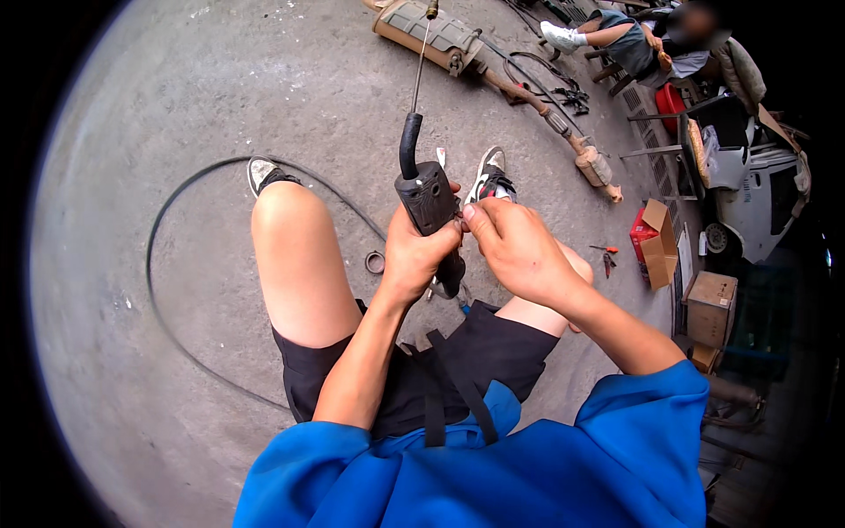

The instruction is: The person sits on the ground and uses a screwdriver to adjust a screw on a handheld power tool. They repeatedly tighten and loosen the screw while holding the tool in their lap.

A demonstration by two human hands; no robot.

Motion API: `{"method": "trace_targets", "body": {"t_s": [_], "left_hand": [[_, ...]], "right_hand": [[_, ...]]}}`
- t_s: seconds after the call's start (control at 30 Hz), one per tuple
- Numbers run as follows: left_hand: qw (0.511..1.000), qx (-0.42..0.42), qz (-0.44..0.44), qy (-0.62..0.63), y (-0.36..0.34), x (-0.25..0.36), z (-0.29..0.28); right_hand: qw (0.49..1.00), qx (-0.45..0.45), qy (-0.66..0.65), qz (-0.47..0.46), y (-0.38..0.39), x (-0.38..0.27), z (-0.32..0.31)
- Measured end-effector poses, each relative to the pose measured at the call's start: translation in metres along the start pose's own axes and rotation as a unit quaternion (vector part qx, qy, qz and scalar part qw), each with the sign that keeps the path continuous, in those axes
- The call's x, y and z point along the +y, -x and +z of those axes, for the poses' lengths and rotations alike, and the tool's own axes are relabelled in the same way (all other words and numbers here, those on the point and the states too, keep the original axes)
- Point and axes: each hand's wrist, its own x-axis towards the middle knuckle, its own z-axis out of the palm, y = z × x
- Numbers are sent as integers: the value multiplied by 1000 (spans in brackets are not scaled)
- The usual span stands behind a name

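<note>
My left hand (410,255) is wrapped around the black handle of what looks like a welding torch (426,198), held upright between my knees. A black bent sleeve (409,145) rises from its top. From the sleeve runs a thin metal rod or wire (421,75), reaching a brass-coloured fitting (432,11) at the upper edge. My right hand (519,251) is closed, thumb and fingers pinched against the handle's right side. What sits between those fingertips is too small and covered to make out. Below the handle, a bit of blue (466,309) shows near my shorts.
A dark cable (151,264) loops over the concrete floor at left. A small ring (375,262) lies by my left knee. Ahead lies a rusty exhaust muffler with pipe (528,99). At right are pliers (607,262), an open carton (656,246) and a seated person (620,44).
</note>
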Motion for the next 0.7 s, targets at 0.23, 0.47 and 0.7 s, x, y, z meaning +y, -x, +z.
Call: {"method": "trace_targets", "body": {"t_s": [0.23, 0.47, 0.7], "left_hand": [[999, 6, 45, -17, 1, 2, 1], [1000, -9, 20, -5, 5, 10, 1], [999, -11, 28, -30, 2, -1, -2]], "right_hand": [[992, 47, -40, -111, 10, 4, 5], [870, 89, 351, -334, 9, 12, -1], [997, 14, -4, -79, -5, 19, 9]]}}
